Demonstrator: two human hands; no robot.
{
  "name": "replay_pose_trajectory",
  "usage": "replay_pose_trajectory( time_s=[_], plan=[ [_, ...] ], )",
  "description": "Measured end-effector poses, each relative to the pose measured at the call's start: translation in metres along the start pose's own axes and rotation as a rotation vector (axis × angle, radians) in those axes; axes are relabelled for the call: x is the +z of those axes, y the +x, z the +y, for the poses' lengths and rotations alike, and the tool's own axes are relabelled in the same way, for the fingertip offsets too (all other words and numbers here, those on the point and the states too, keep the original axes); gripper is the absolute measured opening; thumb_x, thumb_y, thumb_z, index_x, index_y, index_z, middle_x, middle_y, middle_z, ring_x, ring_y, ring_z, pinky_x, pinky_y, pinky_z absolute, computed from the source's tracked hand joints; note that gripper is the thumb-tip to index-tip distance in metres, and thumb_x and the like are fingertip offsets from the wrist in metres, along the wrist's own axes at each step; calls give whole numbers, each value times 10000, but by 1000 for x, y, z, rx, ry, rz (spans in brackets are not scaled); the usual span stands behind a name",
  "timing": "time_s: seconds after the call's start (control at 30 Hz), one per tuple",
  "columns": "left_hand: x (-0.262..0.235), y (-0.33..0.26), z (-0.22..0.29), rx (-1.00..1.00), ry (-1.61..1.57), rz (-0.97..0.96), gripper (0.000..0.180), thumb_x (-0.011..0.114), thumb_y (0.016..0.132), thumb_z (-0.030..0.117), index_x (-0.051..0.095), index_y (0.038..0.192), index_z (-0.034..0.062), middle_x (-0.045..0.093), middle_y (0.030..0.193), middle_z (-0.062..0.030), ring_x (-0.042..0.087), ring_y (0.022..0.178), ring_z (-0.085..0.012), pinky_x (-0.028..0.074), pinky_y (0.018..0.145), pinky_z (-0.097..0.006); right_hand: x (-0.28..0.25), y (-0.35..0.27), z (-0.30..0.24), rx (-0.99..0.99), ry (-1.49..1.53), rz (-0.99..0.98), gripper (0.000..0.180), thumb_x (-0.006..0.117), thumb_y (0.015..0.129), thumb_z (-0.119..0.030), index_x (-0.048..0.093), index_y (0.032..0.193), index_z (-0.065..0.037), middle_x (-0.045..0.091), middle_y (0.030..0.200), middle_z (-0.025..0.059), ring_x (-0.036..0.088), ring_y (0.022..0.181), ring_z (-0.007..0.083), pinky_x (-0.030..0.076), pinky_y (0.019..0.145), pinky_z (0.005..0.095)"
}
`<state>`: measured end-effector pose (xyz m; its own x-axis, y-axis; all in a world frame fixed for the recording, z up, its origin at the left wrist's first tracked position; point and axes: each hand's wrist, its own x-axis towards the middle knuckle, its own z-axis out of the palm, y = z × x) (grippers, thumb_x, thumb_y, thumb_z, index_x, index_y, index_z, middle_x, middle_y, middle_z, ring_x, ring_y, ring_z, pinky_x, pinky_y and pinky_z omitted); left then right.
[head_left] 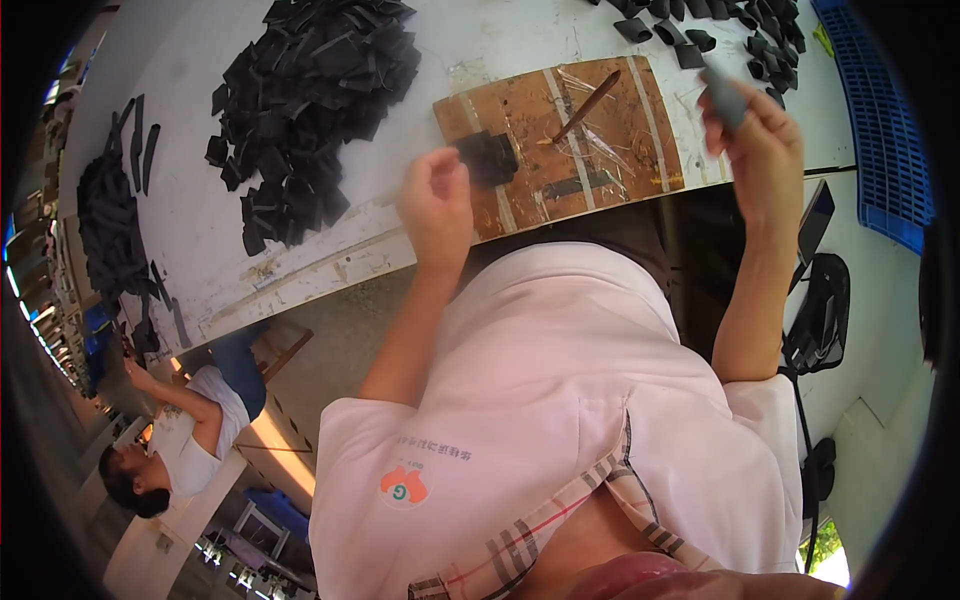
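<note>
The right hand (762,140) pinches a blurred dark grey piece (726,98) just right of a scarred wooden board (640,120) on the white surface (420,120). The left hand (437,200), fingers curled, is close beside a blurred black stack (487,158); whether it grips anything, I cannot tell. A black heap (310,110) is cut off above. The pale shirt (590,310) bears small printed lettering and an orange emblem (405,487).
</note>
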<state>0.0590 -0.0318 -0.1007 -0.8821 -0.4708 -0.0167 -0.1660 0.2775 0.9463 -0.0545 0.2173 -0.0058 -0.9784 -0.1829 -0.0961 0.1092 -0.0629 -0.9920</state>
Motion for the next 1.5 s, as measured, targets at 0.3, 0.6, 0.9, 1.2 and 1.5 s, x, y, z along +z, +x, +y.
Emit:
replay_pose_trajectory(
  time_s=[0.3, 0.6, 0.9, 1.2, 1.5],
  plan=[
    [7, 28, -36, 12, 450, -8, 120, 601, 717, 78, 542, 791, 4, 527, 797, -145, 514, 798, -318, 408, 699, -379, 38, -36, 46, 274, -257, -298, 232, 565, 820, -109, 570, 989, 50, 615, 772, 65, 534, 624, 94, 436, 567, 219],
    [0, 3, 64, -228, -468, -350, 95, 605, 768, 46, 554, 831, -3, 584, 723, -43, 523, 598, -56, 428, 542, -184, 85, -39, 52, 170, 110, -270, 261, 612, 804, -172, 553, 938, 43, 586, 728, 44, 557, 644, 105, 456, 566, 225],
    [6, 0, 77, -498, -883, -603, 199, 605, 756, 126, 536, 900, 6, 591, 743, -66, 538, 600, -91, 410, 538, -179, 68, -35, 38, 477, 581, -343, 137, 562, 842, -170, 565, 832, -33, 577, 723, 14, 541, 633, 54, 430, 559, 155],
    [12, -4, 81, -436, -760, -590, 122, 610, 758, 73, 568, 847, 1, 588, 694, -35, 525, 584, -69, 398, 522, -169, 66, -36, 36, 475, 518, -293, 148, 591, 820, -167, 574, 834, -21, 566, 677, 15, 513, 579, 61, 434, 523, 191],
    [32, -12, 79, 38, -353, -297, 49, 589, 726, -8, 540, 733, -8, 565, 578, -76, 522, 488, -96, 411, 447, -239, 76, -49, 31, -283, -324, -131, 103, 635, 754, -73, 588, 809, 1, 519, 729, 41, 482, 579, 108, 373, 506, 202]
  ],
)
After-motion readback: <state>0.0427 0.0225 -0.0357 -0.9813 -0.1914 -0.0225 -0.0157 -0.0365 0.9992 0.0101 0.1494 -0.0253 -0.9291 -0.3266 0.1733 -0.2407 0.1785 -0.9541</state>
